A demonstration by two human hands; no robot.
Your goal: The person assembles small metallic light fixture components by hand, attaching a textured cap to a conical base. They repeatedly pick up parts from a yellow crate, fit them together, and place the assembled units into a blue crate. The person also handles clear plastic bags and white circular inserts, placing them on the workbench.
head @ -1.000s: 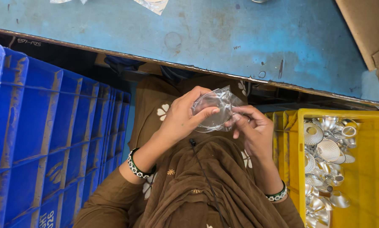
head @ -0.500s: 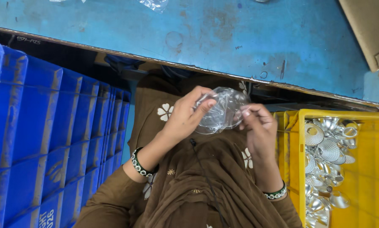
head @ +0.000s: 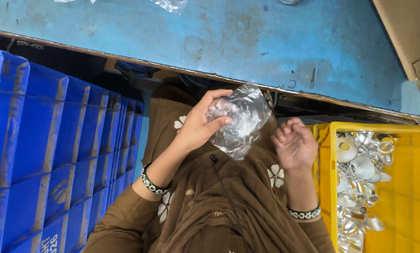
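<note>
Blue table (head: 275, 42) spans the top; all positions referenced to its near edge. Blue crates (head: 46, 154) stacked below that edge, left. Yellow crate (head: 406, 187) below it, right, holding shiny metal cups (head: 362, 164). Left hand (head: 198, 126) just under the edge, fingers closed around a clear plastic bag (head: 240, 119). Right hand (head: 295, 145) beside the bag, loosely curled, holding nothing.

A: Where's the bag sitting?
B: Plastic bag (head: 240, 119) is sitting in the left hand (head: 198, 126), right hand (head: 295, 144) just beside it, table (head: 228, 37) lying beyond.
A: Crates?
B: Stacked crates (head: 46, 140) standing left; crate (head: 406, 187) holding metal cups (head: 359, 164) right.
</note>
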